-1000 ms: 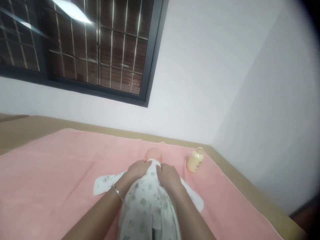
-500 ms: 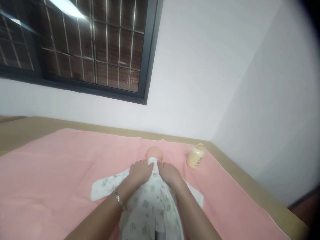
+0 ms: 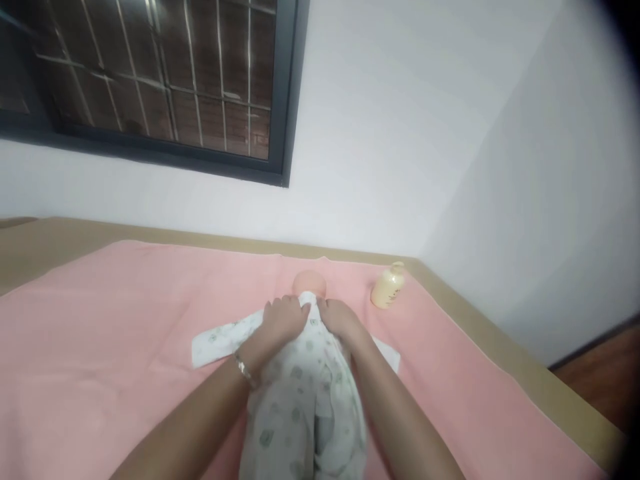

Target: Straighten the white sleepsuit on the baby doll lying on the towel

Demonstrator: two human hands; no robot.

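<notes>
A doll lies on a pink cloth, and the top of its bare round head [image 3: 309,283] shows beyond my hands. White baby clothes [image 3: 295,393] with small green prints cover its body, one sleeve stretched out to each side. My left hand [image 3: 286,320] is closed on the collar of the clothes, just below the head. Opposite it, my right hand [image 3: 341,319] grips the other side of the collar, its fingers partly hidden. The two hands are close together at the neckline. The doll's face and limbs are out of sight.
The pink cloth [image 3: 100,320] spreads over a tan surface [image 3: 475,327]. To the right of the doll's head stands a pale yellow pump bottle [image 3: 388,287]. A white wall [image 3: 375,147] and a dark-framed barred window [image 3: 165,80] are behind.
The view has tilted down, so the window, doll and bottle sit higher in the picture. Both hands keep their hold at the collar.
</notes>
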